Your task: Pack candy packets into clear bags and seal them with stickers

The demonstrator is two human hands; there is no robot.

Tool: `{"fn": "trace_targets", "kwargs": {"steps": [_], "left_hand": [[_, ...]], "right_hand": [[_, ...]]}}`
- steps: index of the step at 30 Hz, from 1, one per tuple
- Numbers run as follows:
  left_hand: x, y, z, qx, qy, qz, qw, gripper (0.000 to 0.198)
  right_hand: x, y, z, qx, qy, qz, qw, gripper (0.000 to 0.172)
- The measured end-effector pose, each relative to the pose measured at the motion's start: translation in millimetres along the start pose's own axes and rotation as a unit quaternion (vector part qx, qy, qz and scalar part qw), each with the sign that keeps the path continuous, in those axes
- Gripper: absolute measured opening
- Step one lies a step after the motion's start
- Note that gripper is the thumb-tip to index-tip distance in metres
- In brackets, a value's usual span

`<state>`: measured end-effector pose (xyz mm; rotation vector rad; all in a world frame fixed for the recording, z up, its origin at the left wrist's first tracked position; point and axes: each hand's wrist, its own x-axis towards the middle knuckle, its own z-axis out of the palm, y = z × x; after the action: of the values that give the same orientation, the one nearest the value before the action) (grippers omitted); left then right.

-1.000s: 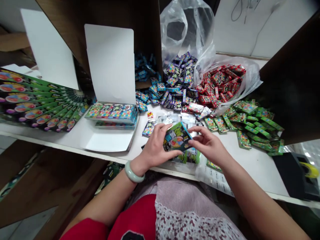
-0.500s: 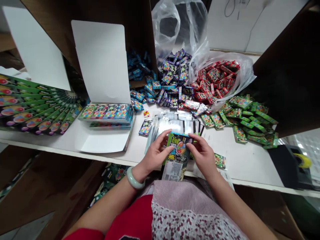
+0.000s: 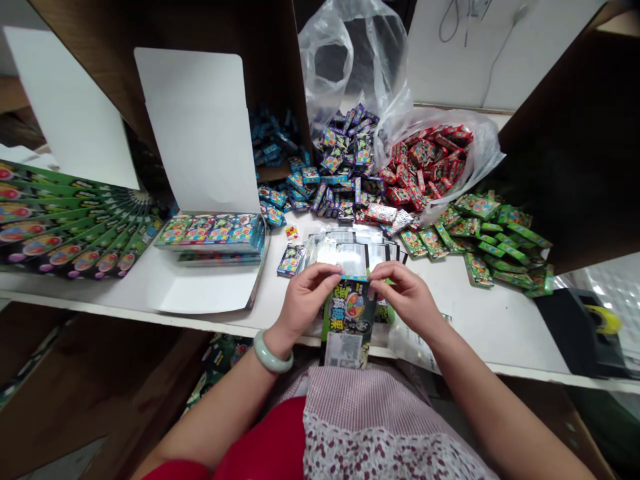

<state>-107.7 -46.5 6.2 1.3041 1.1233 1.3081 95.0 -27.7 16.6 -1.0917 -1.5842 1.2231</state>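
Observation:
A dark green printed pouch (image 3: 350,310) hangs upright at the table's front edge, its lower part over my apron. My left hand (image 3: 305,300) pinches its top left corner between thumb and fingers. At the top right corner, my right hand (image 3: 403,293) grips it the same way. A thin blue strip shows along the top between my fingertips. Behind the pouch lie several clear-windowed pouches (image 3: 350,252) in a fanned pile. Beside them rest a small purple box (image 3: 291,260) and a tiny red and yellow packet (image 3: 291,232).
An open white carton (image 3: 200,283) holds rows of small boxes. Heaps of blue (image 3: 273,197), purple (image 3: 363,150), red (image 3: 425,157) and green boxes (image 3: 500,237) spread across the back, some in plastic bags. A black tape dispenser (image 3: 580,333) stands right; fanned green packaging (image 3: 75,230) lies left.
Both hands have shifted to the pouch's top corners, thumbs now up near the rim. The pouch sits slightly lower and straighter. The camera view has shifted a little.

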Motion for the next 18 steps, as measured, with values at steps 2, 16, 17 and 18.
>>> {"fn": "trace_targets", "kwargs": {"steps": [2, 16, 17, 18], "left_hand": [[0, 3, -3.1, 0.015, -0.016, 0.015, 1.000, 0.012], [10, 16, -19.9, 0.054, -0.114, 0.050, 0.991, 0.015], [8, 15, -22.6, 0.060, -0.127, 0.064, 0.988, 0.013], [6, 14, -24.5, 0.067, -0.137, 0.075, 0.985, 0.011]], "right_hand": [[1, -4, 2, -0.024, -0.014, -0.022, 0.999, 0.011], [10, -19, -2, -0.040, -0.105, -0.008, 0.994, 0.014], [7, -18, -2, -0.059, -0.100, -0.034, 0.993, 0.010], [3, -15, -1, -0.082, -0.092, -0.062, 0.990, 0.006]]}}
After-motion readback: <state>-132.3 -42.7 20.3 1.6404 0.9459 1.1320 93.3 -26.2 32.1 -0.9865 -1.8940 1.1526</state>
